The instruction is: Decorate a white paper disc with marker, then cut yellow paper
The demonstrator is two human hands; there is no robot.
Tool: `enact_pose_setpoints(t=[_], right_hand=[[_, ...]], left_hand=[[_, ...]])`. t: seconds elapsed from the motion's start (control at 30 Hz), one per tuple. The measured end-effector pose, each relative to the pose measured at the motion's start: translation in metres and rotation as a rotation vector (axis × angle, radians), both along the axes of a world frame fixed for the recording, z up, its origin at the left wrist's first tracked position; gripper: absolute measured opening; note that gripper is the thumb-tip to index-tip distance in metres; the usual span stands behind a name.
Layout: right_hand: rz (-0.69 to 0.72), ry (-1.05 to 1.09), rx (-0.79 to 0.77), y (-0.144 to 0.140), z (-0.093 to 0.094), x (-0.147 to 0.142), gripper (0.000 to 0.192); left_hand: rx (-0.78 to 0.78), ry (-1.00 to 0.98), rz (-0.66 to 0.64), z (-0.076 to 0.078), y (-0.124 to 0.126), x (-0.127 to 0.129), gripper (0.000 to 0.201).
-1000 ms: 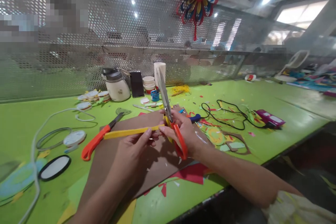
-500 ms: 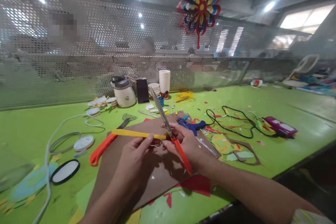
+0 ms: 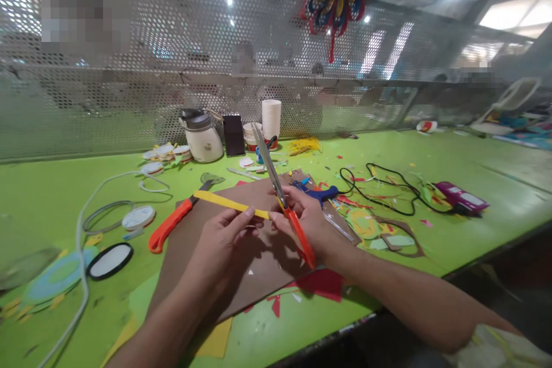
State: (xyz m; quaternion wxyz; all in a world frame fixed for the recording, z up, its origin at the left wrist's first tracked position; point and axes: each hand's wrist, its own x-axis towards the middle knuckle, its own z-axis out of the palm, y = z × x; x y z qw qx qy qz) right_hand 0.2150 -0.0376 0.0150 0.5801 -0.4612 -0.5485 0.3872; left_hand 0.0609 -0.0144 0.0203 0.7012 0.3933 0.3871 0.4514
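A narrow yellow paper strip [image 3: 221, 201] is pinched between the thumb and fingers of my left hand [image 3: 230, 230]. My right hand [image 3: 304, 218] grips a pair of scissors [image 3: 271, 169] with orange handles, blades pointing up and away. The right thumb and fingertips also reach the strip's right end; whether they press on it I cannot tell. Both hands are above a brown cardboard sheet [image 3: 202, 276]. An orange-handled knife [image 3: 172, 224] lies at the sheet's left edge, behind the strip's far end. Just beyond my right hand lies a blue glue gun [image 3: 317, 192].
A white jar [image 3: 204, 141], a phone [image 3: 233, 135] and stacked paper cups [image 3: 271, 121] stand against the perforated screen [image 3: 164, 63]. A black cord [image 3: 392, 184] and paper scraps spread rightward. At left lie a white cable [image 3: 80, 236] and a black-rimmed oval [image 3: 110, 261].
The strip's left end has risen, so the strip now slopes down toward my right hand. My right thumb has come up to its right end. The camera view has tilted slightly downward.
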Motion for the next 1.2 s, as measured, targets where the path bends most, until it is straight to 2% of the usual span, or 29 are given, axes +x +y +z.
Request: enact_pose_setpoints(t=[0.1,0.23,0.53,0.7,0.87,0.97,1.1,1.2], right_hand=[[-0.010,0.085,-0.047,0.000,-0.001,-0.001,0.042],[-0.050,0.086,-0.016,0.001,-0.003,-0.002,0.040],[0.006,0.137,-0.058,-0.001,-0.005,-0.006,0.040],[-0.017,0.132,-0.051,0.001,-0.007,-0.005,0.038],[0.009,0.146,-0.112,0.004,-0.010,-0.004,0.042],[0.038,0.060,-0.178,0.001,-0.005,-0.003,0.046],[0.120,-0.115,-0.270,-0.010,0.012,0.001,0.043],[0.127,-0.406,-0.188,-0.020,0.022,0.004,0.033]], left_hand=[[-0.044,-0.073,0.028,0.000,0.001,-0.001,0.006],[-0.078,-0.140,0.017,0.001,0.005,-0.001,0.004],[-0.034,-0.082,0.091,0.004,0.002,0.001,0.013],[-0.037,-0.085,0.074,0.005,0.003,0.002,0.010],[0.002,-0.109,0.113,0.003,0.009,-0.001,0.004],[0.021,-0.138,0.168,0.003,0.016,-0.006,0.003],[0.056,-0.184,0.308,0.011,0.024,-0.013,0.010],[0.083,-0.214,0.390,0.021,0.026,-0.020,0.012]])
